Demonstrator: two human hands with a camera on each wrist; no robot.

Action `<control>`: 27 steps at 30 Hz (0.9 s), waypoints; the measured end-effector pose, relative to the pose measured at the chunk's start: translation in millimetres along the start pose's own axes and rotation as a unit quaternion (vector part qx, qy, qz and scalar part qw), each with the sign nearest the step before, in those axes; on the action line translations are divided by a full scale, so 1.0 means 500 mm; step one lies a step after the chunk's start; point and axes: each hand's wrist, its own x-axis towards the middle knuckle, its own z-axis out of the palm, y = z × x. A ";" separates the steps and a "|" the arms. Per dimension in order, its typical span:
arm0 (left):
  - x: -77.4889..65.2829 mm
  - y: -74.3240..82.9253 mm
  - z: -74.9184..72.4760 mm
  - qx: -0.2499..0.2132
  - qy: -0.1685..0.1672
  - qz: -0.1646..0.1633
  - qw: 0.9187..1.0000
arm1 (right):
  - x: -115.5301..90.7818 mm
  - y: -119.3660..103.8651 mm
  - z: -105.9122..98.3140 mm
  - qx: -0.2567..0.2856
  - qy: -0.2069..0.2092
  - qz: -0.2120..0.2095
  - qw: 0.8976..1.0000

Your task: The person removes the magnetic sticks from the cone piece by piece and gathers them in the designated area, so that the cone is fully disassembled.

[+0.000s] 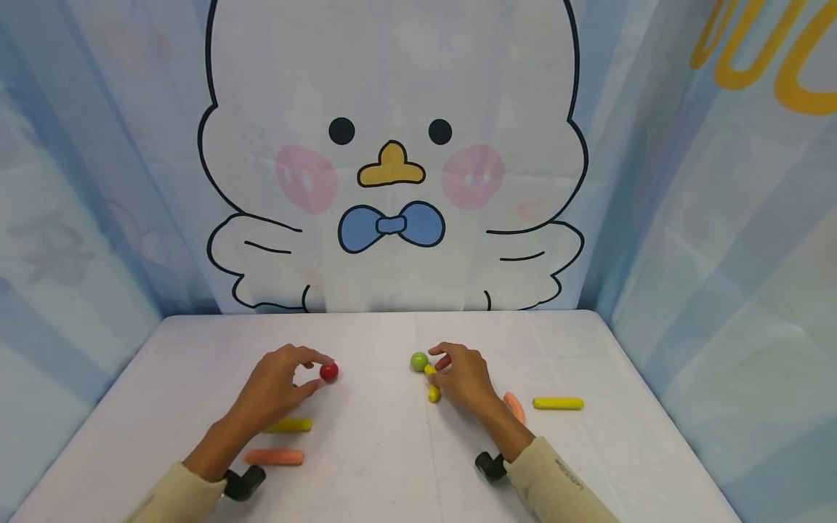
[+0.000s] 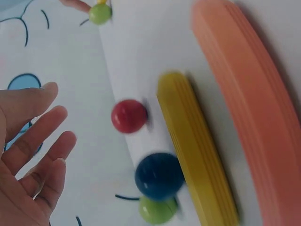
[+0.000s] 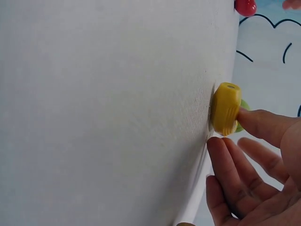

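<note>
On the table lies a small red ball (image 1: 329, 372). My left hand (image 1: 280, 381) is around it in the head view, thumb and forefinger spread to either side. The left wrist view shows these fingers apart from the ball (image 2: 128, 116). My right hand (image 1: 463, 378) is at a short ribbed yellow stick (image 3: 226, 109), like modelling clay. Its thumb tip meets the stick's side, while the other fingers stay loosely bent below it. A green ball (image 1: 419, 361) sits just beyond that stick, partly hidden behind it in the right wrist view.
Near the left forearm lie a yellow stick (image 1: 290, 426) and an orange stick (image 1: 275, 457). A dark blue ball (image 2: 160, 176) and another green ball (image 2: 157, 210) show in the left wrist view. To the right are an orange stick (image 1: 514, 407) and a yellow stick (image 1: 558, 403).
</note>
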 end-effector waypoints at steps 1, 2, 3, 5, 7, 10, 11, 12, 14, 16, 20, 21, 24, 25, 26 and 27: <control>0.004 0.008 0.006 -0.004 0.000 0.003 1.000 | -0.001 0.000 -0.001 -0.002 0.000 0.001 1.000; 0.009 0.015 0.011 -0.009 -0.001 0.006 1.000 | -0.002 0.000 -0.001 -0.003 -0.001 0.003 1.000; 0.013 0.023 0.017 -0.013 -0.001 0.009 1.000 | -0.003 -0.001 -0.002 -0.003 -0.002 0.006 1.000; 0.022 0.037 0.031 -0.017 -0.003 0.013 1.000 | -0.005 -0.002 -0.002 -0.004 -0.004 0.012 1.000; 0.031 0.051 0.044 -0.024 -0.008 0.020 0.999 | -0.006 -0.002 -0.001 -0.004 -0.006 0.016 1.000; 0.047 0.070 0.065 -0.030 -0.017 0.027 0.999 | -0.008 -0.004 0.000 -0.004 -0.008 0.023 1.000; 0.052 0.076 0.073 -0.033 -0.020 0.027 0.999 | -0.009 -0.004 0.000 -0.004 -0.007 0.024 1.000; 0.058 0.082 0.080 -0.035 -0.025 0.026 0.999 | -0.010 -0.005 0.000 -0.005 -0.008 0.024 1.000; 0.068 0.092 0.095 -0.041 -0.032 0.019 0.998 | -0.011 -0.006 0.000 -0.005 -0.010 0.028 1.000; 0.077 0.100 0.109 -0.049 -0.039 0.017 0.998 | -0.012 -0.007 0.000 -0.004 -0.014 0.028 0.999; 0.091 0.110 0.134 -0.067 -0.044 0.019 0.997 | -0.015 -0.011 -0.002 -0.001 -0.026 0.024 0.999; 0.094 0.113 0.140 -0.070 -0.044 0.020 0.996 | -0.016 -0.012 -0.002 0.001 -0.029 0.023 0.999; 0.102 0.120 0.157 -0.076 -0.048 0.018 0.996 | -0.019 -0.014 -0.005 0.002 -0.038 0.018 0.999; 0.104 0.122 0.163 -0.076 -0.051 0.017 0.996 | -0.020 -0.014 -0.005 0.003 -0.041 0.016 0.999; 0.106 0.124 0.168 -0.078 -0.052 0.018 0.995 | -0.021 -0.014 -0.005 0.004 -0.044 0.013 0.999; 0.108 0.125 0.173 -0.080 -0.055 0.020 0.995 | -0.022 -0.013 -0.005 0.003 -0.046 0.009 0.999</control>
